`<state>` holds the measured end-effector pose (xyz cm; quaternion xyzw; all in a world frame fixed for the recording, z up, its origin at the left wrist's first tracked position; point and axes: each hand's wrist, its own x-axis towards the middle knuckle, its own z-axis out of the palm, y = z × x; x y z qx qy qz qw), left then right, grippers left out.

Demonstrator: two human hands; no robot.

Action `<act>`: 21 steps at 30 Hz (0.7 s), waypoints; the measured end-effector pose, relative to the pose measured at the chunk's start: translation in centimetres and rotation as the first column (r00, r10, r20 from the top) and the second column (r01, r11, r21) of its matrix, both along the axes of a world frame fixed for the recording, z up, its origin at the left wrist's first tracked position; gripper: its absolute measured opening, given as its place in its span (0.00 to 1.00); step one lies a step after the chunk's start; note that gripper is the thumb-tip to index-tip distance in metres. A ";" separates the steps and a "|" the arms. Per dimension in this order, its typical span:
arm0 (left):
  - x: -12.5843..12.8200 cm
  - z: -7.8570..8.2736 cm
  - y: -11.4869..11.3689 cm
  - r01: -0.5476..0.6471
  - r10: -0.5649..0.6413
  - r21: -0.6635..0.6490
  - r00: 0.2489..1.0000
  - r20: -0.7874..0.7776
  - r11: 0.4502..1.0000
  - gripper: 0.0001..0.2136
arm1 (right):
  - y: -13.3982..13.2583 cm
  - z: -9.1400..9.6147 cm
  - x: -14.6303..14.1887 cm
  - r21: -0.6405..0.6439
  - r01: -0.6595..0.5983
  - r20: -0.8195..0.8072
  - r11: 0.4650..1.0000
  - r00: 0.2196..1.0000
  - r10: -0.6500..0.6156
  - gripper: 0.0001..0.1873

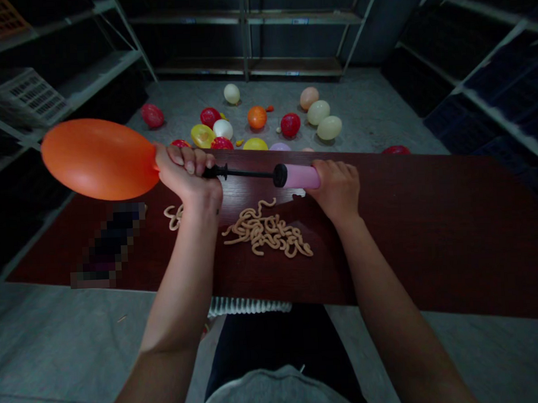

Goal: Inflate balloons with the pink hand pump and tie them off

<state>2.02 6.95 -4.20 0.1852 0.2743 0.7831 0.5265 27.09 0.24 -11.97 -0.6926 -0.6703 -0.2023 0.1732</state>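
An inflated orange balloon [100, 158] sticks out to the left of my left hand [190, 172], which is closed around its neck and the black end of a balloon pump. My right hand [337, 189] grips the pink barrel of the balloon pump [298, 176]. Between the two hands the pump's thin black rod shows, drawn out. Below it on the dark red table [431, 230] lies a pile of tan, curly rubber-band-like strands [270, 228]. A few more strands [174, 217] rest beside my left wrist. The balloon's neck and the nozzle are hidden by my left fingers.
A pixelated flat object [112, 241] lies on the table's left side. Several balloons, among them an orange one [257, 117] and a red one [290, 124], are on the floor beyond the table. Metal shelves [245, 66] stand at the back and both sides; a white basket [28, 96] sits at left.
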 end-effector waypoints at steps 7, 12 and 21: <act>-1.7 0.1 0.0 -0.014 0.018 0.156 1.000 -0.021 0.988 0.25 | 0.2 0.1 0.4 0.019 0.045 -0.082 0.999 0.996 -0.043 0.16; -1.2 0.0 -0.4 0.019 -0.012 0.161 0.999 -0.045 0.987 0.26 | 0.2 -0.5 -1.7 -0.055 0.051 -0.169 0.997 0.984 -0.060 0.16; 3.7 0.0 -2.5 0.140 -0.134 0.064 0.987 -0.094 0.988 0.28 | -1.9 0.5 -4.6 -0.094 -0.100 -0.137 0.991 0.987 0.087 0.11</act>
